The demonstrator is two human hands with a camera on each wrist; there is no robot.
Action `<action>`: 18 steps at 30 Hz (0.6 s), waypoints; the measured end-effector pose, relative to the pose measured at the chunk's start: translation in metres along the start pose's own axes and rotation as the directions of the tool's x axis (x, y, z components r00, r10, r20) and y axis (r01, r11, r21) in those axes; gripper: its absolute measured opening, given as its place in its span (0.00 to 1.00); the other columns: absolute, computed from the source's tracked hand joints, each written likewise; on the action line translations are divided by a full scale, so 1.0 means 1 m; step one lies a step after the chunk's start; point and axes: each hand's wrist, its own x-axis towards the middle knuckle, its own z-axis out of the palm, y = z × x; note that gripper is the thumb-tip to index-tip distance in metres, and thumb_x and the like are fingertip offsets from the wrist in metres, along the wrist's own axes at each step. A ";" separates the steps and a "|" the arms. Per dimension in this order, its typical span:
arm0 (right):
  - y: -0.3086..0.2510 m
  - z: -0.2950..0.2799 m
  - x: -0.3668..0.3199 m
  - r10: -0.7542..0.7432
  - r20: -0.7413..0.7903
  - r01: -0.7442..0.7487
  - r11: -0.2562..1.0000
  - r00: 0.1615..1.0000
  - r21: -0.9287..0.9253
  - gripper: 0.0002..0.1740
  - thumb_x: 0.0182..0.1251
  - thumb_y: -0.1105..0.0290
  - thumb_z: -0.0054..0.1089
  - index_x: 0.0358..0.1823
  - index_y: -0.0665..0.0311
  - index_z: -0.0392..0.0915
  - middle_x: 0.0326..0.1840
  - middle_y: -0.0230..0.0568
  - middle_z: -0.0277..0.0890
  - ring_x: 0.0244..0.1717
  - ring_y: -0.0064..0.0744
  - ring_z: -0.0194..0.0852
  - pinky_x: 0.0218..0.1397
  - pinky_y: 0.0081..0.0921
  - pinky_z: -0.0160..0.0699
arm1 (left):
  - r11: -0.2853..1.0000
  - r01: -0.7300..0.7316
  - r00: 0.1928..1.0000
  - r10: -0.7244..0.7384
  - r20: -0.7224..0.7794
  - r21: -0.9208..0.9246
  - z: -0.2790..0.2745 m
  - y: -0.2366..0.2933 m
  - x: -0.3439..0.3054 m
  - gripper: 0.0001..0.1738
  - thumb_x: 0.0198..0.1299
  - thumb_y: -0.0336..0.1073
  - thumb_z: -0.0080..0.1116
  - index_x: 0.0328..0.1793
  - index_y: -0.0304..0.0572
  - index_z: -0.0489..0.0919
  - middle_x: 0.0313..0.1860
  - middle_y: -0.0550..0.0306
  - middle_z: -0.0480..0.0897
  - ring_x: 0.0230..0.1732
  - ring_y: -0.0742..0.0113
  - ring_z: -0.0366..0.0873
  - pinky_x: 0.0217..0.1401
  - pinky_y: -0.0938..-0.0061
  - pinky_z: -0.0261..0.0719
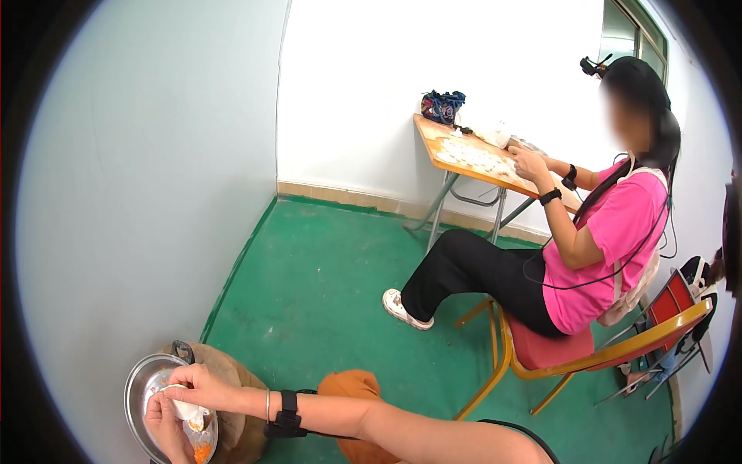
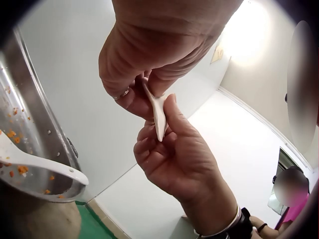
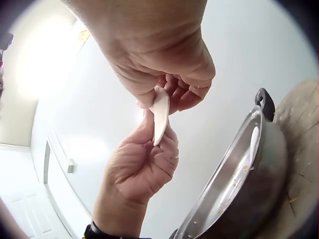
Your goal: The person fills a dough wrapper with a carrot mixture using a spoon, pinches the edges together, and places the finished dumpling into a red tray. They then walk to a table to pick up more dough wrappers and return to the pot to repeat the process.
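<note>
A folded, flat piece of white dough [image 2: 159, 117] is pinched along its edge between both hands. My left hand [image 1: 164, 424] grips one end with thumb and fingers, and my right hand [image 1: 202, 388] holds the other from the facing side. In the right wrist view the dough [image 3: 160, 122] hangs with a pointed lower tip between the right hand [image 3: 154, 55] above and the left hand [image 3: 142, 169] below. Beneath the hands is a metal pan [image 1: 133, 394] holding orange bits and a white spoon [image 2: 47, 167]. Whatever lies inside the dough is hidden.
The pan rests on a brownish round support [image 1: 246, 417], close to the pale wall [image 1: 154, 193]. Across the green floor [image 1: 325, 271], a person in a pink shirt [image 1: 610, 240] sits on a red chair [image 1: 541, 340] at a wooden table [image 1: 433, 143] with white pieces on it.
</note>
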 end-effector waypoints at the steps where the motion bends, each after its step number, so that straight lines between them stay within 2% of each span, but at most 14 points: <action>1: 0.000 0.000 0.000 0.005 -0.005 -0.006 1.000 1.000 -0.013 0.10 0.60 0.68 0.59 0.29 0.68 0.73 0.22 0.26 0.71 0.25 0.13 0.62 0.26 0.17 0.63 | 1.000 -0.009 1.000 0.008 0.004 0.013 -0.001 -0.003 0.000 0.10 0.64 0.36 0.51 0.38 0.37 0.76 0.33 0.60 0.80 0.33 0.77 0.76 0.36 0.83 0.74; 6: -0.008 -0.010 -0.004 0.008 -0.018 -0.010 0.989 1.000 -0.146 0.11 0.60 0.68 0.58 0.26 0.68 0.73 0.20 0.29 0.71 0.23 0.15 0.62 0.25 0.18 0.63 | 0.996 -0.019 0.999 0.016 0.027 0.083 0.002 -0.011 0.000 0.09 0.64 0.35 0.52 0.35 0.37 0.76 0.31 0.62 0.78 0.32 0.79 0.73 0.36 0.83 0.69; 9: -0.001 -0.010 -0.006 -0.022 -0.051 0.016 0.993 0.998 -0.113 0.11 0.60 0.68 0.58 0.26 0.68 0.73 0.20 0.32 0.71 0.23 0.16 0.63 0.25 0.19 0.64 | 1.000 -0.007 1.000 0.006 0.026 0.028 0.011 -0.009 -0.004 0.09 0.64 0.34 0.51 0.35 0.37 0.76 0.30 0.63 0.77 0.31 0.80 0.70 0.36 0.83 0.67; 12: 0.014 -0.009 -0.005 -0.105 -0.079 0.094 0.987 0.991 -0.130 0.11 0.60 0.67 0.58 0.27 0.68 0.74 0.20 0.33 0.72 0.24 0.16 0.65 0.26 0.20 0.66 | 0.996 -0.033 0.999 0.034 -0.016 0.078 0.017 -0.011 -0.004 0.10 0.63 0.35 0.54 0.31 0.37 0.74 0.28 0.62 0.77 0.30 0.79 0.70 0.36 0.82 0.68; 15: 0.018 -0.011 -0.005 -0.119 -0.099 0.105 0.986 0.988 -0.133 0.10 0.60 0.68 0.59 0.28 0.68 0.75 0.21 0.31 0.72 0.25 0.15 0.65 0.27 0.18 0.66 | 0.978 -0.050 0.999 0.048 0.013 0.200 0.012 -0.013 -0.002 0.09 0.63 0.35 0.53 0.34 0.36 0.76 0.30 0.61 0.78 0.32 0.78 0.71 0.37 0.82 0.69; 18: 0.013 -0.014 -0.001 -0.003 -0.073 0.003 1.000 0.997 0.000 0.09 0.61 0.69 0.59 0.29 0.68 0.76 0.22 0.29 0.73 0.27 0.13 0.66 0.28 0.16 0.67 | 0.998 -0.048 0.998 0.050 -0.033 0.050 0.019 -0.013 0.000 0.11 0.64 0.36 0.51 0.40 0.33 0.77 0.34 0.59 0.79 0.35 0.77 0.73 0.40 0.81 0.71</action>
